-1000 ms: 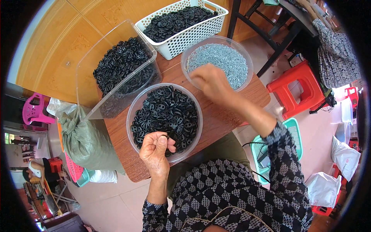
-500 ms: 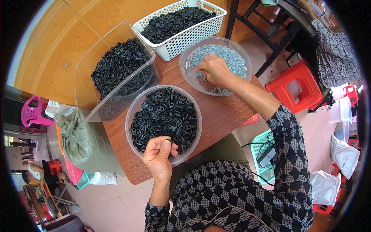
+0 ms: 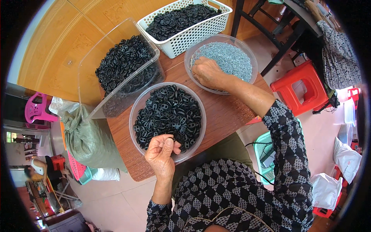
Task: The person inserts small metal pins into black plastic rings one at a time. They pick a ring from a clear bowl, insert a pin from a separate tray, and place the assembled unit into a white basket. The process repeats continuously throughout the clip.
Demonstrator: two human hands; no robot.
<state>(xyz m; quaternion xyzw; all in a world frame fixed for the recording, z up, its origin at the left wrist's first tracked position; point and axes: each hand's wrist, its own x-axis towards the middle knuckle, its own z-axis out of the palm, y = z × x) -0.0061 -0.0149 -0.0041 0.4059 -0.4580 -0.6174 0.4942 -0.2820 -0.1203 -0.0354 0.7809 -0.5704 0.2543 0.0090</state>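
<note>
On woodgrain tabletop [image 3: 224,112], black ovals [image 3: 168,110], silvery rods [image 3: 232,54]

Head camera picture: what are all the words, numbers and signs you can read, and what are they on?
No words or numbers here can be read clearly.
Upper white bag, far right: a red mark and print, too small to read.
Lower white bag: faint reddish print, too small to read.
Tub of black pieces, tub of silver pieces, white basket: no writing visible.
</note>
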